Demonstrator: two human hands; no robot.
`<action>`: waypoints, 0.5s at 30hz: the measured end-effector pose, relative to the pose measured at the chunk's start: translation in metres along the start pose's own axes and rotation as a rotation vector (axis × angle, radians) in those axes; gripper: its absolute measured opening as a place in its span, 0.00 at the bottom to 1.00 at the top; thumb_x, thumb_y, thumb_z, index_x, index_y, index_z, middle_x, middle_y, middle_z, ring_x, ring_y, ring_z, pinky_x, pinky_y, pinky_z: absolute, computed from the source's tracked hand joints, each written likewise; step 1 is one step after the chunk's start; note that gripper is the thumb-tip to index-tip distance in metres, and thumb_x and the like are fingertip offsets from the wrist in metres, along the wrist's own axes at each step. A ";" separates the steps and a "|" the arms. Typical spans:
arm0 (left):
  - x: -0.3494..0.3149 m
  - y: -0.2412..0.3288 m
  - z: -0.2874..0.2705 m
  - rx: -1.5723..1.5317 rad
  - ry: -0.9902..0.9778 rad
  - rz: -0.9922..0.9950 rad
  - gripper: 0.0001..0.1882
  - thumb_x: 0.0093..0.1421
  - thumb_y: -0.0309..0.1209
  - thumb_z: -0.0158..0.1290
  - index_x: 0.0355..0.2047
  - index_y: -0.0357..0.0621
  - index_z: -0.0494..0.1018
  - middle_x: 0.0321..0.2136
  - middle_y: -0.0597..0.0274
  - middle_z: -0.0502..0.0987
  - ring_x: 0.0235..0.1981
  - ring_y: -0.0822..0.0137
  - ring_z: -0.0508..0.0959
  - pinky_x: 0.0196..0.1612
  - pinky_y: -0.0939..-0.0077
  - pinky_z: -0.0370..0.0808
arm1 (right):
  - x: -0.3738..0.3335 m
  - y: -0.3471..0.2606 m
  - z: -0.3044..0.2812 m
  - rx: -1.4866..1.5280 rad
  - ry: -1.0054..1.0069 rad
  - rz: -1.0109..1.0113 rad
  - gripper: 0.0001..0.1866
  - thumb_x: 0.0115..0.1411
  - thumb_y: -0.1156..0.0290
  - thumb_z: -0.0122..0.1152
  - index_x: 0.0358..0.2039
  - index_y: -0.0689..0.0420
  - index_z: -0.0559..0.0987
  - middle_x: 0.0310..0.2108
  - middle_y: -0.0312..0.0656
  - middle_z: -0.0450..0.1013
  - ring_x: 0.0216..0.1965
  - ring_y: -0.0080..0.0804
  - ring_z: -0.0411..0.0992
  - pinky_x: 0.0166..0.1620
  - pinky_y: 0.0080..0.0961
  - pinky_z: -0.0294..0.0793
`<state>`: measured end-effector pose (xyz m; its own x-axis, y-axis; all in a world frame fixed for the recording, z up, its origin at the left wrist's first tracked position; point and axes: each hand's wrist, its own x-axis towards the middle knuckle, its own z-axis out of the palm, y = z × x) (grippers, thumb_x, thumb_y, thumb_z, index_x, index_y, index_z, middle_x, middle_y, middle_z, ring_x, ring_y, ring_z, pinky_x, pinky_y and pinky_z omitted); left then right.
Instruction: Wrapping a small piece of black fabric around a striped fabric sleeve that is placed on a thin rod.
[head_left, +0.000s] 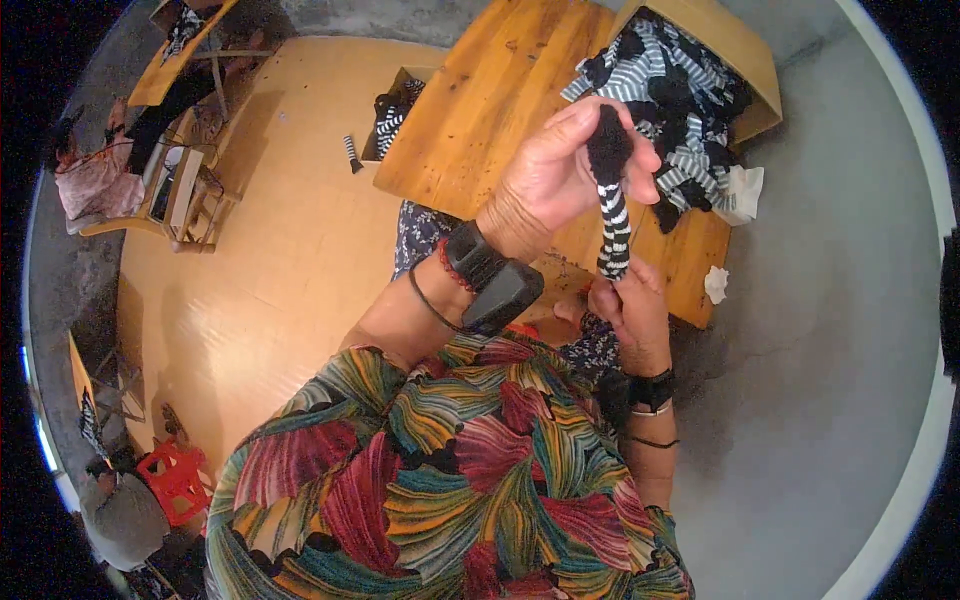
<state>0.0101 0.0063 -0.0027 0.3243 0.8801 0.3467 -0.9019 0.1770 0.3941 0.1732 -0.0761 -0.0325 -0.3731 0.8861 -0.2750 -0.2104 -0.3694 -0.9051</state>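
Note:
Between my two hands runs a narrow knitted tube point(614, 218), striped black and white, with a plump solid black end. My left hand point(560, 165) is wrapped round that black end, thumb and fingers on either side of it. Lower down, the fingers of my right hand point(635, 305) pinch the striped end; its very tip is hidden in them. The tube hangs almost upright above the front part of the wooden table point(470, 110).
A big carton point(755, 75) heaped with striped knitted pieces point(685, 95) lies at the table's far right. White paper point(716, 285) sits near the right edge. Left of the table are a smaller box point(405, 75) and a striped piece point(351, 152) on the floor. People and a red stool point(172, 482) are farther left.

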 end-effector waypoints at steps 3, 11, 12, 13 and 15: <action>0.002 -0.004 -0.002 0.038 -0.032 0.070 0.15 0.57 0.41 0.46 0.37 0.43 0.64 0.28 0.50 0.73 0.25 0.57 0.74 0.35 0.58 0.71 | -0.008 0.004 0.001 0.000 0.055 0.034 0.10 0.59 0.64 0.47 0.29 0.58 0.71 0.13 0.26 0.57 0.12 0.12 0.51 0.15 0.11 0.48; -0.010 -0.035 0.014 0.265 0.317 0.193 0.08 0.53 0.30 0.50 0.33 0.44 0.64 0.13 0.65 0.67 0.09 0.75 0.63 0.17 0.80 0.65 | -0.003 0.011 0.017 0.018 0.191 0.029 0.08 0.57 0.67 0.47 0.28 0.57 0.70 0.13 0.27 0.58 0.12 0.13 0.51 0.16 0.12 0.49; -0.012 -0.037 0.017 0.176 0.298 0.146 0.08 0.53 0.29 0.50 0.33 0.44 0.64 0.12 0.65 0.66 0.08 0.76 0.61 0.14 0.83 0.63 | -0.001 0.014 0.016 0.040 0.174 0.000 0.08 0.57 0.67 0.48 0.27 0.57 0.70 0.13 0.27 0.58 0.12 0.14 0.52 0.16 0.12 0.49; -0.015 -0.038 0.020 0.167 0.303 0.119 0.08 0.54 0.31 0.49 0.33 0.43 0.65 0.10 0.69 0.62 0.07 0.77 0.59 0.14 0.83 0.61 | 0.001 0.016 0.015 0.062 0.156 -0.028 0.08 0.56 0.67 0.48 0.25 0.57 0.69 0.13 0.28 0.58 0.12 0.14 0.52 0.16 0.13 0.50; -0.015 -0.036 0.018 0.111 0.261 0.070 0.08 0.54 0.31 0.49 0.33 0.43 0.65 0.10 0.69 0.62 0.08 0.77 0.59 0.14 0.83 0.61 | 0.003 0.021 0.012 0.254 0.006 0.007 0.08 0.56 0.66 0.48 0.25 0.57 0.69 0.13 0.29 0.58 0.13 0.15 0.53 0.17 0.14 0.50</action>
<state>0.0424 -0.0216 -0.0066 0.1650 0.9746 0.1516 -0.8779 0.0751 0.4730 0.1571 -0.0847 -0.0487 -0.3696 0.8849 -0.2834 -0.4286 -0.4330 -0.7930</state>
